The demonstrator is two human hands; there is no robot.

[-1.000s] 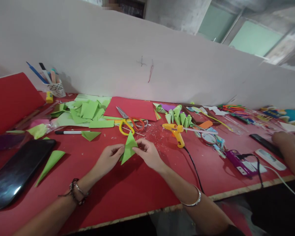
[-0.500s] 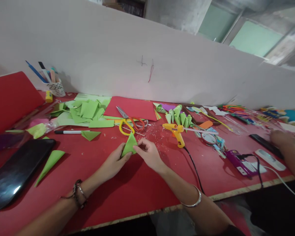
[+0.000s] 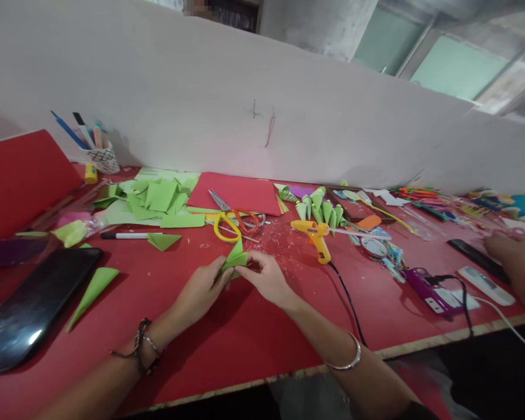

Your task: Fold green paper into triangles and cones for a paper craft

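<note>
Both of my hands meet over the red table (image 3: 227, 338) on one small green paper piece (image 3: 236, 255), curled between the fingers. My left hand (image 3: 201, 287) pinches its left side and my right hand (image 3: 266, 276) pinches its right side. Only the paper's upper tip shows above the fingers. A yellow glue gun (image 3: 315, 234) lies just right of my right hand. Yellow-handled scissors (image 3: 228, 217) lie behind the paper.
Cut green paper pieces (image 3: 157, 201) and a red sheet (image 3: 240, 192) lie at the back. Several green paper cones (image 3: 319, 207) stand near the glue gun. A black phone (image 3: 30, 309) and a green cone (image 3: 94, 286) lie left. Another person's hand (image 3: 507, 248) works at far right.
The green triangle stood flat and upright between my fingers a second ago. Now it is rolled lower and tighter, with my hands closer together.
</note>
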